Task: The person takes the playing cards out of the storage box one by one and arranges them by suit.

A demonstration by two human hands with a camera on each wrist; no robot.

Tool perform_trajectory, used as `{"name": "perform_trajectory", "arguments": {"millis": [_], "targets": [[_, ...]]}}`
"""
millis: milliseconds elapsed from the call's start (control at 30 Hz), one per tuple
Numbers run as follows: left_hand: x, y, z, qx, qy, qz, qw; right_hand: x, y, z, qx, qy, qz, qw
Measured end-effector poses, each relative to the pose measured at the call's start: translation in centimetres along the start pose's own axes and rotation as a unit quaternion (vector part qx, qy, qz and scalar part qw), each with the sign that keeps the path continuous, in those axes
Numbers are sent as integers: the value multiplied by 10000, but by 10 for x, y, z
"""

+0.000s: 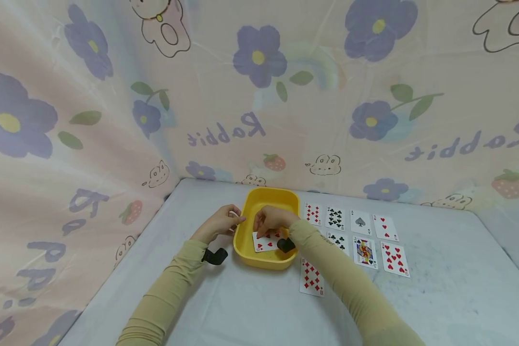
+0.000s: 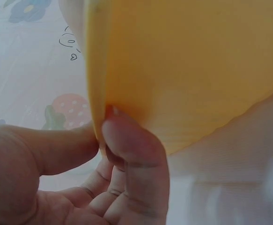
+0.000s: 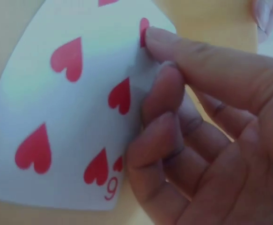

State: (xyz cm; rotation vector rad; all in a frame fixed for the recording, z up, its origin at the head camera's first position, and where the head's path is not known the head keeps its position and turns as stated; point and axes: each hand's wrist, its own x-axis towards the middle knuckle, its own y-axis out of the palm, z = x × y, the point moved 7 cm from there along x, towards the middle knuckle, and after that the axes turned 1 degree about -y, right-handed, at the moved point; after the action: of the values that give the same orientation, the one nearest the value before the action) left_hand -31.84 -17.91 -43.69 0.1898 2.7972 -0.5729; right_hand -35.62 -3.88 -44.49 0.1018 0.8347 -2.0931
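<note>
A shallow yellow plastic tray (image 1: 267, 264) stands near the back of the table. My left hand (image 1: 219, 223) is at its left side; in the left wrist view, its thumb and bent index finger pinch the tray's wall (image 2: 96, 61). My right hand (image 1: 273, 219) reaches over the tray's inside. Between its thumb and index finger it pinches a white playing card with red hearts (image 3: 56, 108), gripped at one edge and slightly bowed. In the head view the card overlaps the tray's floor, face up.
Right of the tray several playing cards lie face up in rows, among them an ace of spades (image 1: 360, 222), a jack (image 1: 365, 252) and a ten of diamonds (image 1: 312, 278). My right forearm (image 1: 346, 274) passes over some of them. A patterned curtain (image 1: 216, 96) hangs behind the white table (image 1: 450, 269).
</note>
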Motion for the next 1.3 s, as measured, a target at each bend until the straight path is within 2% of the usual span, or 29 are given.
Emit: {"name": "perform_trajectory", "arguments": {"millis": [133,333,533,700,833,1067,1300], "targets": [[0,1,0,-1,17,8,10000,-1,-6,0,123,-107,-199,9997],[0,1,-1,-3,-34,-12,10000,-6,-19,-1,531,128,-710,9960],[-1,0,1,-30,-143,-30,9999,-21,-39,2,710,337,-1282,9886],[-2,0,1,-36,-150,-44,9999,-40,-60,2,654,222,-1768,9818],[-3,1,-1,32,-135,-59,9999,-63,-73,-1,791,18,-1975,9771],[-5,0,-3,96,-76,-1,9999,-113,-82,-17,878,-357,-2252,9697],[-4,0,1,57,-47,27,10000,-177,-91,-39,1096,-612,-2436,9617]]}}
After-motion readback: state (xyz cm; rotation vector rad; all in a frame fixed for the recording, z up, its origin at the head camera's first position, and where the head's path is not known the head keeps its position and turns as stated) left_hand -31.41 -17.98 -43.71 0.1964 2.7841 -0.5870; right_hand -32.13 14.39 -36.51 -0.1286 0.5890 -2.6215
